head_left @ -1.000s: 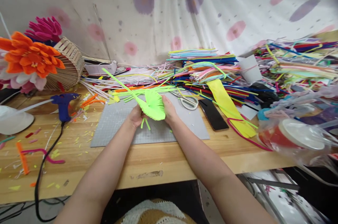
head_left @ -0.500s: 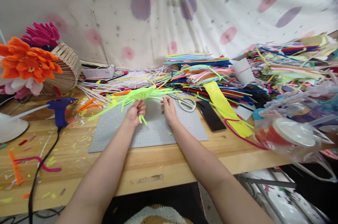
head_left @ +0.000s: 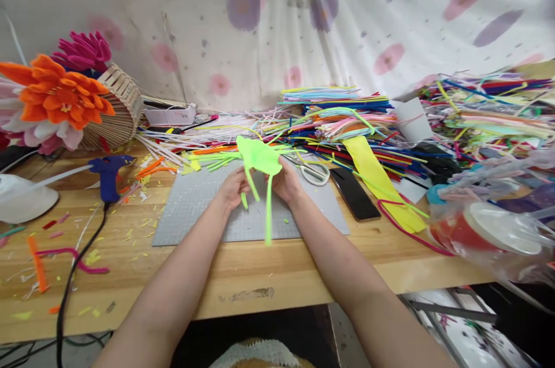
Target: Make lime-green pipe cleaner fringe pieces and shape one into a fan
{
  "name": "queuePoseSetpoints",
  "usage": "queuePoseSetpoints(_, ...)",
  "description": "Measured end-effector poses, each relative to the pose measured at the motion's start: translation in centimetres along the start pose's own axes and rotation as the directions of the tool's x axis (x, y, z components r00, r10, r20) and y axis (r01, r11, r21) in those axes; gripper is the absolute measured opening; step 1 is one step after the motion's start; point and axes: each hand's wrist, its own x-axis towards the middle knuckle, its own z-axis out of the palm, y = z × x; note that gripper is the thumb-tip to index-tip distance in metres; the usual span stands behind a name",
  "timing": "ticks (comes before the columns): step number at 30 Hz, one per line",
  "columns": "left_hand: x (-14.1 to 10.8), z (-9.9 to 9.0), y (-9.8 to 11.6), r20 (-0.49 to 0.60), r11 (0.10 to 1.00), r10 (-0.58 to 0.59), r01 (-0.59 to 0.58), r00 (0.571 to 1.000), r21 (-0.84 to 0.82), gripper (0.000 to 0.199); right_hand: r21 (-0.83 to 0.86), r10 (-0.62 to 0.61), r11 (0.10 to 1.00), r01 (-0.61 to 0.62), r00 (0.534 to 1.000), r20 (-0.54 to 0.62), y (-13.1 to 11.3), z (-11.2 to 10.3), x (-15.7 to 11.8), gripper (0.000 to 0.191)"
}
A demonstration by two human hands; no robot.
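Observation:
A bright green pipe-cleaner leaf point(head_left: 259, 155), broad and ruffled, is held up between my two hands over the grey cutting mat point(head_left: 186, 206). Several loose green stems dangle from it towards me. My left hand point(head_left: 236, 188) is closed on its lower left side, with a short green end poking out below the fingers. At the right edge my right hand point(head_left: 288, 183) grips the leaf, its fingertips partly hidden behind it. White-handled scissors point(head_left: 315, 174) lie on the mat just right of my right hand.
A phone point(head_left: 355, 193) and a yellow strip point(head_left: 381, 183) lie to the right, near a bagged cup point(head_left: 498, 229). Bundles of pipe cleaners point(head_left: 342, 119) are heaped along the back. On the left stand a blue glue gun point(head_left: 109, 176) with its cord, and fuzzy flowers point(head_left: 65, 93) beside a wooden basket point(head_left: 117, 108).
The leaf has swung right and turned, its stems now hanging towards me. My right hand, previously free and apart, has taken hold of its edge. The view has shifted slightly left.

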Motion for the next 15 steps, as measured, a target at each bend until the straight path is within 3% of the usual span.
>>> queuePoseSetpoints(6,-0.15,-0.7,0.01,0.15,0.957,-0.142,0.174,0.978,-0.23,0.023,-0.008,-0.008,1.0,0.008,1.0,-0.028,-0.1,-0.14,0.0,0.017)
queuePoseSetpoints(11,-0.32,-0.7,0.35,0.233,0.949,-0.235,0.275,0.944,-0.157,0.02,-0.096,-0.033,0.995,0.033,0.999,-0.002,-0.02,-0.32,-0.09,0.029)
queuePoseSetpoints(15,-0.8,-0.57,0.62,0.245,0.953,-0.24,0.276,0.939,-0.123,0.015,-0.131,-0.026,0.991,0.026,1.0,0.001,0.01,-0.18,0.24,0.034)
